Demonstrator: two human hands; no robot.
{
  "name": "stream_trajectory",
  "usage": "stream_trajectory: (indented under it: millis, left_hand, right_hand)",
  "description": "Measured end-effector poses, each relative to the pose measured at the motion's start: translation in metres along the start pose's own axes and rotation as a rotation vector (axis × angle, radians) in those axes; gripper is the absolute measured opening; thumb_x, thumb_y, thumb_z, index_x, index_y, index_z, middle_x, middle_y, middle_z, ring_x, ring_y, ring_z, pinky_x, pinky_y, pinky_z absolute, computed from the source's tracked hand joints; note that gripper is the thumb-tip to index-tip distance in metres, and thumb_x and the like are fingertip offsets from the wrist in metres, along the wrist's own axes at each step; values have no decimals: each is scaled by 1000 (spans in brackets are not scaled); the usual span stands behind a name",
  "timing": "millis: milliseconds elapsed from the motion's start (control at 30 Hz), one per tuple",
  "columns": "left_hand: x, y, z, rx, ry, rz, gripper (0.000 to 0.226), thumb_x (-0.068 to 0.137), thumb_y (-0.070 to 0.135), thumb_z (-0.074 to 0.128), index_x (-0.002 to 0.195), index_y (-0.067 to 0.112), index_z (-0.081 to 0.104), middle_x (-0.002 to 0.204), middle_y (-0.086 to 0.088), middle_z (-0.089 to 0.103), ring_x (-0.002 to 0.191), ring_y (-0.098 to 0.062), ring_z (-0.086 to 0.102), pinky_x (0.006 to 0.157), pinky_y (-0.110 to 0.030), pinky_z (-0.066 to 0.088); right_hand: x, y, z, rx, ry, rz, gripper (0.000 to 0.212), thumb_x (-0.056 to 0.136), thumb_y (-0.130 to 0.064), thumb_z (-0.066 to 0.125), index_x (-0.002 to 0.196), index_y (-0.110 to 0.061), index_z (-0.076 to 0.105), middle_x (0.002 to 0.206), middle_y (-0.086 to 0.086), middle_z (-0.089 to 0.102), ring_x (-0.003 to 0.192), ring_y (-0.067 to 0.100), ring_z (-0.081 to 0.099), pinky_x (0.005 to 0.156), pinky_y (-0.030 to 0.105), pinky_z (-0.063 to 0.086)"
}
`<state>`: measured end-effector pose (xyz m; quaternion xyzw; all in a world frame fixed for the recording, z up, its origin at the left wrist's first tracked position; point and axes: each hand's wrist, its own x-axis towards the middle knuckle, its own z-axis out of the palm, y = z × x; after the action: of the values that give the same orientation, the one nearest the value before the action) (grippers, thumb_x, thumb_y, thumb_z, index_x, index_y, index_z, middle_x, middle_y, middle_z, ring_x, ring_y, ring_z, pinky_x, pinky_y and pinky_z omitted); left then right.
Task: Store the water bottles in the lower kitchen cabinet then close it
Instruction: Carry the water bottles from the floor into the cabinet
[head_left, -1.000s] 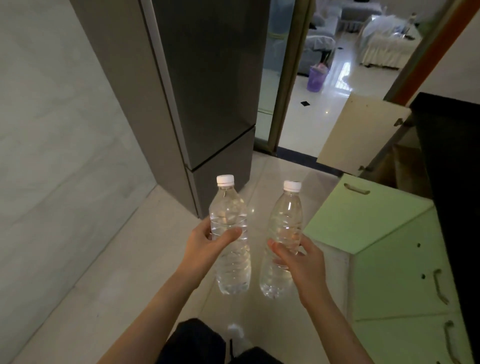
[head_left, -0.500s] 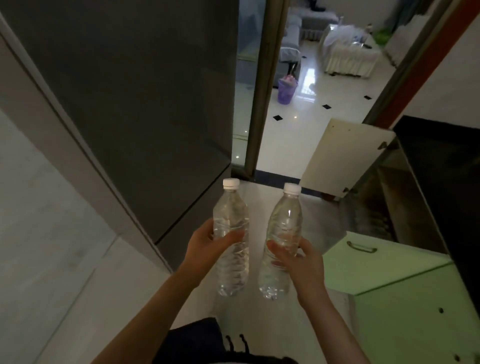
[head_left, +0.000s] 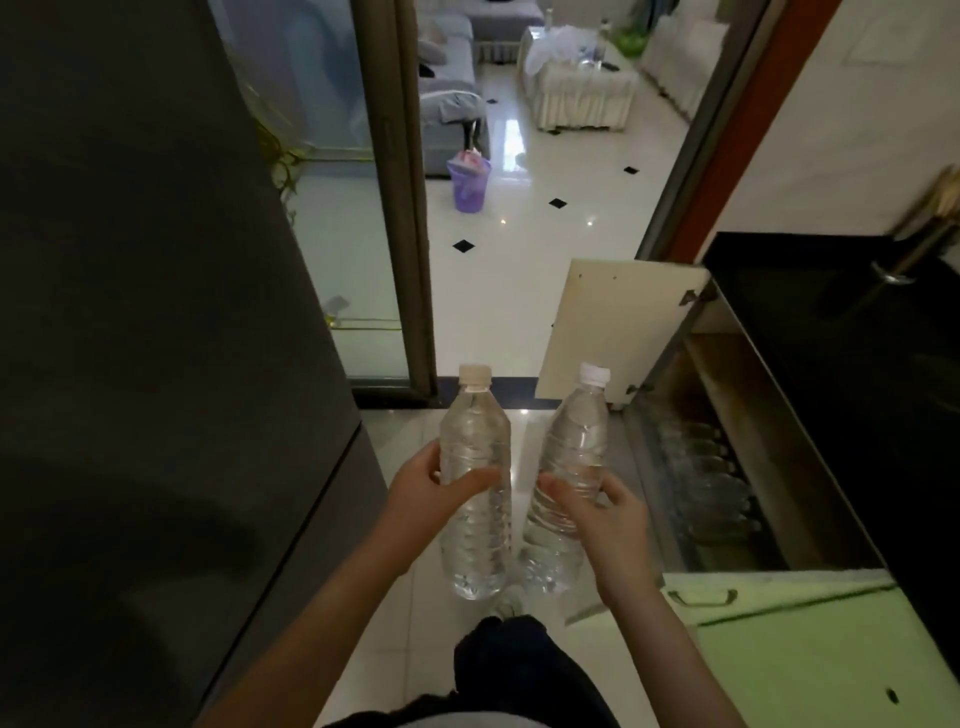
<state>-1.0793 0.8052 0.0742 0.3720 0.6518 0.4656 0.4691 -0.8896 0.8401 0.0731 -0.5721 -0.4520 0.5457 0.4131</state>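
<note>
Water bottles, two of them, sit upright at lower centre of the frame, one in each hand: the left bottle (head_left: 475, 488) is clasped around its middle by the left hand (head_left: 426, 493), and the right bottle (head_left: 569, 478), tilted a little, is clasped the same way by the right hand (head_left: 602, 512). Both are capped, clear and look full. They stand close together but not touching, above the pale floor (head_left: 498, 291). At centre right the lower cabinet (head_left: 737, 467) stands open beneath the dark countertop (head_left: 852, 374), its cream door (head_left: 613, 332) swung out toward the doorway, with a green door (head_left: 779, 597) open below it in the frame. A row of what seem to be bottles already lies along the cabinet's shelf (head_left: 711, 483). To do this step well I would turn both bottles toward the opening, lower them under the counter edge one at a time, and set each in a free gap beside that row so nothing tips. The cabinet's depth is dim, its rear is hidden by the counter, and how much free room remains cannot be told; the tall dark fridge (head_left: 156, 364) fills the left of the frame
</note>
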Motion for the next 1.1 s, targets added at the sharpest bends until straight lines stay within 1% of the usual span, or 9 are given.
stream_trajectory:
  millis: [67,233,367,500,633,767,867,967,1100]
  left_hand:
    - [37,19,14,11,3,14,31,79,31,78,106,35,61,100,9,71,92,-8,69,71,-20,55]
    - [127,72,49,30,13,51,40,78,35,78,114,33,60,105,8,69,96,-8,66,75,-24,54]
    - [175,94,81,20,-36,50,41,80,32,76,118,30,58,104,11,66,96,-7,64,74,-24,51]
    - [215,95,114,55,-131,21,32,79,29,78,102,40,57,97,16,65,91,-4,63,68,-21,49]
    - [260,102,150,126,-265,10,31,76,29,81,93,44,61,93,17,69,88,0,65,68,-19,49]
    - [321,114,197,181,-438,7,34,71,30,85,100,37,67,95,11,75,89,-5,71,77,-26,55]
    - [368,124,233,212,-577,36,36,72,32,84,102,39,65,93,16,74,84,1,70,67,-14,53]
    - [416,138,264,245,-695,44,39,74,30,83,109,34,64,97,18,71,88,-1,68,62,-10,51]
    - [476,153,298,332,-824,46,47,67,39,84,109,32,66,99,10,74,93,-9,70,81,-29,57]
  right_hand:
    - [41,-14,-6,-1,-16,-18,16,75,-15,82,88,-19,73,82,5,76,73,19,74,59,23,57]
    - [132,-52,-27,-26,-4,-95,23,75,-14,82,91,-22,67,90,4,73,75,14,72,59,16,55]
    - [177,-60,-47,-20,72,-118,28,75,-13,82,95,-21,65,90,-3,70,69,-2,69,56,9,51]
    - [205,-50,-67,18,148,-60,26,75,-12,81,94,-20,66,90,-1,71,71,-2,70,56,10,51]
    - [231,-42,-86,46,320,-8,25,73,-15,84,91,-23,69,85,-1,75,74,7,72,59,15,54]
    - [267,-42,-105,69,539,28,21,72,-17,85,83,-27,70,79,-5,74,72,6,71,59,13,51]
    - [296,-44,-116,65,672,43,23,73,-20,85,86,-29,69,87,-5,73,74,3,70,66,19,51]
    - [321,-51,-124,97,844,85,25,71,-21,87,89,-24,71,87,0,75,75,8,72,67,22,52]
    - [345,-65,-130,102,1023,122,25,69,-21,87,86,-26,69,90,3,73,78,11,71,71,25,53]
